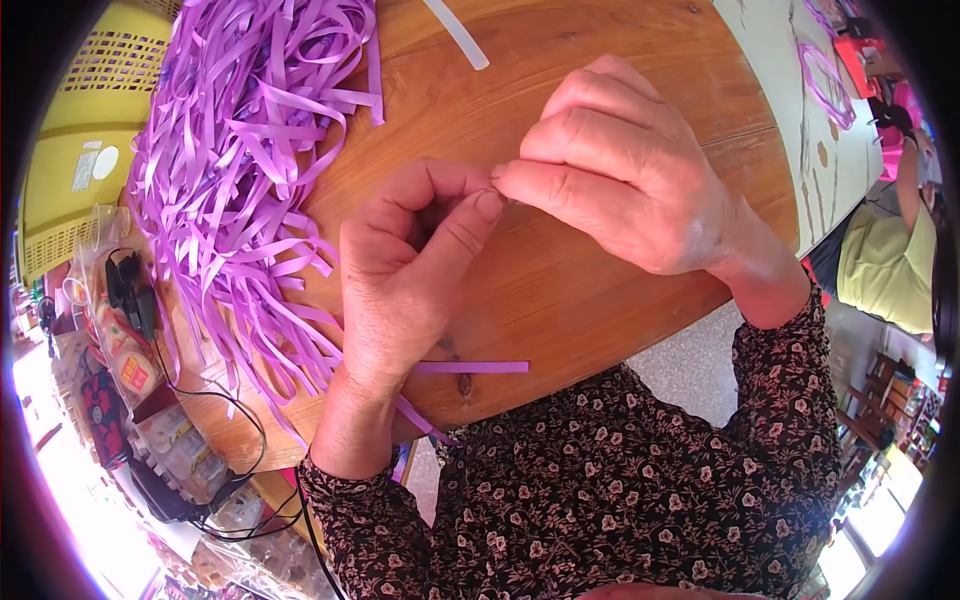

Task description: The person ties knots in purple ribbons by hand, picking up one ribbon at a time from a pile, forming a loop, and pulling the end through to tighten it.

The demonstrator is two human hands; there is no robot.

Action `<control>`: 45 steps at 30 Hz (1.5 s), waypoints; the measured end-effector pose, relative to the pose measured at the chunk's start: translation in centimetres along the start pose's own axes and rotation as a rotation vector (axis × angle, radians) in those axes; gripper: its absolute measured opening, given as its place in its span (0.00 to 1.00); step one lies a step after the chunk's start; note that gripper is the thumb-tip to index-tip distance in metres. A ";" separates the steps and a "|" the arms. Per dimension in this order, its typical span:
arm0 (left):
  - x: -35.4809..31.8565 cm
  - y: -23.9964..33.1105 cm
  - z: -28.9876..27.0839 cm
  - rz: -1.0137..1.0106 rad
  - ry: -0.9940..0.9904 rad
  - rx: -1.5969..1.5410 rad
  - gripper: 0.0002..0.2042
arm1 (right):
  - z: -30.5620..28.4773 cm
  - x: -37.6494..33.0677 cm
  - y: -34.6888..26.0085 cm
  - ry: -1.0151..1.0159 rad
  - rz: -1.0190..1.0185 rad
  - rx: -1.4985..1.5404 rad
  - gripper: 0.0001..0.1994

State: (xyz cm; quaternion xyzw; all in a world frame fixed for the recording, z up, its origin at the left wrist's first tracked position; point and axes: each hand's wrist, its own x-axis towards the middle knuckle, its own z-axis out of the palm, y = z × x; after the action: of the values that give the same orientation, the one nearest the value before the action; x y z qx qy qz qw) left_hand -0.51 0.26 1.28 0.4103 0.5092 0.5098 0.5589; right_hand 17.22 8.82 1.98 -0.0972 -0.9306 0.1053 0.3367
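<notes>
Over the wooden table, my left hand (405, 255) and my right hand (625, 170) meet fingertip to fingertip. The left thumb and index finger are pinched together, and the right hand's fingers are curled into a pinch against them. Whatever lies between the tips is too small or hidden to make out. A large heap of purple ribbons (235, 170) spreads along the table to the left of my left hand. One loose purple ribbon end (475, 367) sticks out beside my left wrist, and another ribbon (425, 420) hangs past the table's near edge.
A whitish translucent strip (458, 35) lies at the table's far side. Yellow perforated baskets (100, 150) stand at the left, above a black cable (262, 425) and plastic packages (135, 370). A white marbled surface (800, 150) adjoins the wooden table (560, 310). Another person's yellow-green clothing (885, 265) shows at right.
</notes>
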 end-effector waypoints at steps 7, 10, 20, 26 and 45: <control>-0.1 0.7 -1.6 0.146 0.088 0.386 0.01 | -0.9 0.2 1.4 -0.042 -0.043 -0.210 0.11; 0.3 1.2 -2.6 0.130 0.229 0.123 0.02 | -3.6 1.2 0.9 -0.018 0.136 -0.255 0.09; 0.0 0.5 -1.1 0.128 0.081 0.249 0.02 | -0.6 0.9 0.4 0.137 0.134 0.136 0.13; 0.3 0.1 -0.9 0.260 0.049 0.218 0.02 | -0.7 0.2 0.3 0.046 0.133 0.069 0.12; -0.1 -0.8 0.1 0.201 0.078 -0.257 0.05 | 0.7 0.2 -0.5 0.093 0.576 1.217 0.13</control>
State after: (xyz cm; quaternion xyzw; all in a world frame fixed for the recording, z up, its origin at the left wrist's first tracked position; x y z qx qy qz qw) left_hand -0.34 0.06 0.54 0.3646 0.4175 0.6396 0.5327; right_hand 16.57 8.30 1.67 -0.1388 -0.6271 0.6919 0.3298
